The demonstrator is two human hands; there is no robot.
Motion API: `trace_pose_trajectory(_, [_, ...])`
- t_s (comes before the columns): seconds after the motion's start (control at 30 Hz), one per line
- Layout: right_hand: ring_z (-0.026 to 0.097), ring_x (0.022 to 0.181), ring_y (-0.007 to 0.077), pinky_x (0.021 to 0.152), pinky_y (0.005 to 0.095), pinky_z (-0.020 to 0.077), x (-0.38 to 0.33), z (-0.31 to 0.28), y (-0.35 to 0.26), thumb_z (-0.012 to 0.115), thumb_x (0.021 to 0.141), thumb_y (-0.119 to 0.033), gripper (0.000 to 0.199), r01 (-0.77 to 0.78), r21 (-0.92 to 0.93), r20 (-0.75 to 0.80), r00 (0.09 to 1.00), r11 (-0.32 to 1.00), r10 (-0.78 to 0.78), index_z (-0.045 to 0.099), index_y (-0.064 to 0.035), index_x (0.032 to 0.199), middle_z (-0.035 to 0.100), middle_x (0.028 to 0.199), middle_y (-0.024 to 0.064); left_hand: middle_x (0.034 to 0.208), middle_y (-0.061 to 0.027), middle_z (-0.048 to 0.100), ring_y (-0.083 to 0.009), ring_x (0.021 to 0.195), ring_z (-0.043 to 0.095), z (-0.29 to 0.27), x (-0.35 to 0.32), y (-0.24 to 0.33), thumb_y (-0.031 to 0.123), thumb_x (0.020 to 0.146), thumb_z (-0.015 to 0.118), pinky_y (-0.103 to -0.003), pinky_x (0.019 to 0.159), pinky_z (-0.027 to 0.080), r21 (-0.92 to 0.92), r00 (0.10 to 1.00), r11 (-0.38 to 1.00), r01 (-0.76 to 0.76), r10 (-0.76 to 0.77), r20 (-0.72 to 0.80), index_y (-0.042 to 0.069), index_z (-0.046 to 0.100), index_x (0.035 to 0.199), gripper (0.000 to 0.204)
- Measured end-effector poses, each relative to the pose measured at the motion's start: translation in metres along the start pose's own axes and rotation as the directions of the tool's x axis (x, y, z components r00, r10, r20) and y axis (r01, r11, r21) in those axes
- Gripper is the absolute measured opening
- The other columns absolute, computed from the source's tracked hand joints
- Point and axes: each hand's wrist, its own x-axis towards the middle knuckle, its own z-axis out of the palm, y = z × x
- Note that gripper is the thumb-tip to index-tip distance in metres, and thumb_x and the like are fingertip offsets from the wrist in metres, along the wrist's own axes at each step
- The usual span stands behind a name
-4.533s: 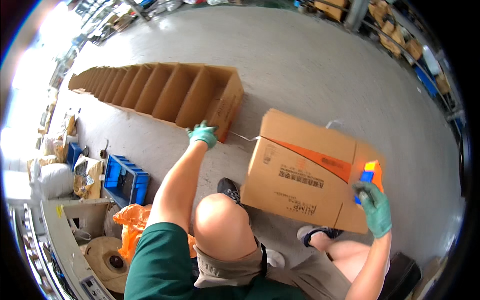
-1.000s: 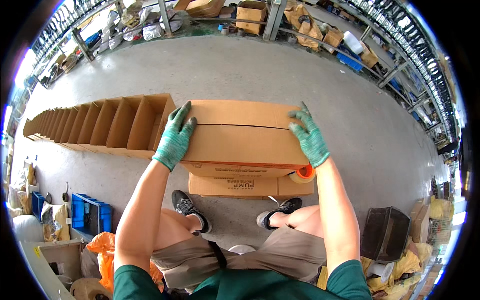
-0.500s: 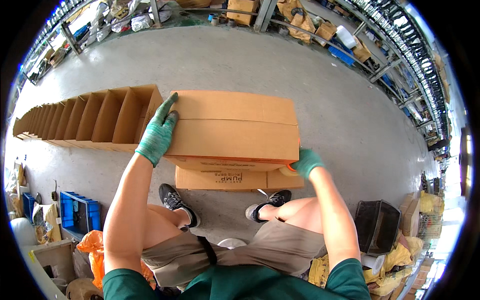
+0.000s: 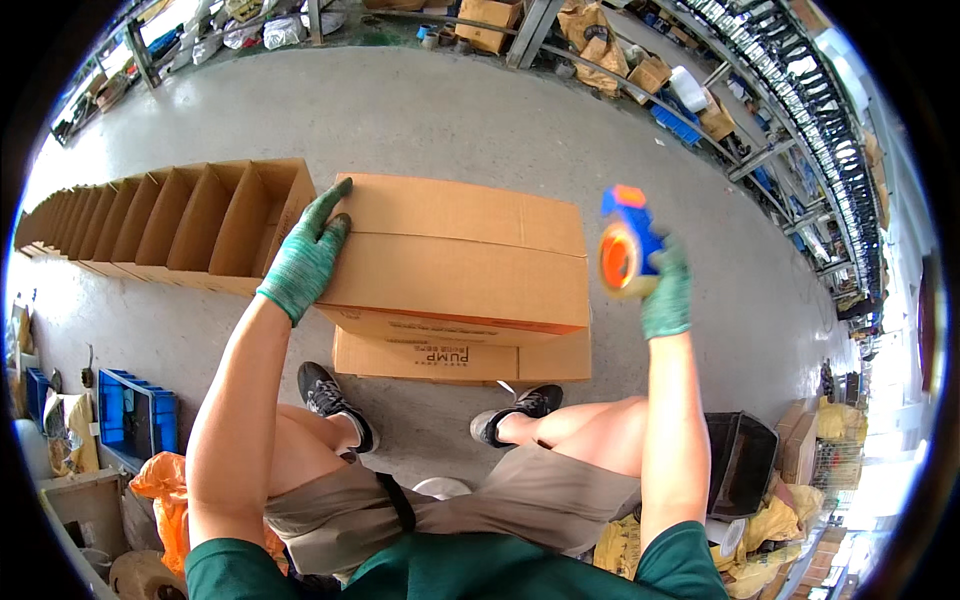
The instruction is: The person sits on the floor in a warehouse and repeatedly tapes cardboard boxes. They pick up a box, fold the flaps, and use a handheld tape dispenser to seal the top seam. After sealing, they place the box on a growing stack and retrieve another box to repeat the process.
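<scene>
A closed cardboard box (image 4: 460,255) lies in front of me, its flaps meeting along a seam across the top. It rests on another flat-sided carton (image 4: 450,360) with dark print. My left hand (image 4: 312,255), in a green glove, lies on the box's left end, fingers stretched along the edge and thumb apart on top. To the right of the box, my gloved right hand (image 4: 668,290) is raised, closed round a blue and orange tape dispenser (image 4: 632,235). The dispenser is slightly blurred and apart from the box.
A long row of open, empty cardboard boxes (image 4: 225,220) runs off to the left. A blue crate (image 4: 138,420) stands at lower left, a black bin (image 4: 740,465) at lower right. Metal racks with cartons and bags (image 4: 590,50) line the far side. My shoes flank the lower carton.
My right hand has lifted the tape dispenser from the box's right end, up and away to the right. My left hand stays on the box's left end.
</scene>
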Motion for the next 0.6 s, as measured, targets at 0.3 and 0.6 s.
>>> trace_pose_trajectory(0.3, [0.065, 0.089, 0.0132, 0.080, 0.0293, 0.0531, 0.037, 0.124, -0.097, 0.071, 0.089, -0.040, 0.044, 0.182, -0.192, 0.613, 0.790, 0.964, -0.027, 0.071, -0.0037, 0.113, 0.070, 0.096, 0.0048, 0.140, -0.0099, 0.059, -0.0170, 0.122, 0.053, -0.003, 0.003, -0.008, 0.016, 0.104, 0.054, -0.032, 0.112, 0.038, 0.055, 0.997, 0.996, -0.073, 0.073, 0.002, 0.020, 0.050, 0.150, 0.047])
trace_pose_trajectory(0.6, [0.058, 0.081, 0.0095, 0.074, 0.0284, 0.0486, 0.050, 0.108, -0.084, 0.075, 0.086, -0.049, 0.045, 0.159, -0.437, 0.701, 0.677, 0.885, 0.224, 0.069, -0.0049, 0.093, 0.063, 0.082, -0.0006, 0.129, -0.0172, 0.060, -0.0302, 0.122, 0.058, 0.010, -0.009, 0.015, 0.009, 0.095, 0.065, -0.037, 0.107, 0.047, 0.752, 0.770, 0.593, -0.287, 0.610, -0.187, 0.008, 0.053, 0.141, 0.048])
